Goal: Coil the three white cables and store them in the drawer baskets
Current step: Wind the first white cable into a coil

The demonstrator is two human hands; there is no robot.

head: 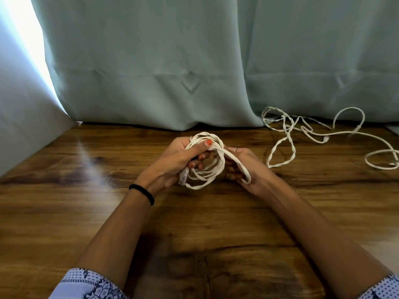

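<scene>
A: Where is the grip?
B: Left hand (172, 160) pinches the coiled cable (207, 160) over the table (216, 223); right hand (239, 165) curls round its loose loop.
A: Handling?
B: Likely light, limp, springy; hold across all turns. Loose cables (302, 134) lie far right.

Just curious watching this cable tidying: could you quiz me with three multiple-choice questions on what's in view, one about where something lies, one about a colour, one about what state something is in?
1. Where do the loose cables lie?
A. Far right of the table, by the curtain
B. Near left corner
C. In a basket

2. What colour is the band on the left wrist?
A. Red
B. Black
C. White

3. What state is the cable coil in?
A. Flat on the table, untouched
B. Hanging from the curtain
C. Looped, with the left hand and right hand both in a grip on it

Answers: 1 A, they sprawl at the curtain's hem; 2 B, a dark band circles the wrist; 3 C, fingers curl around its loops.
</scene>
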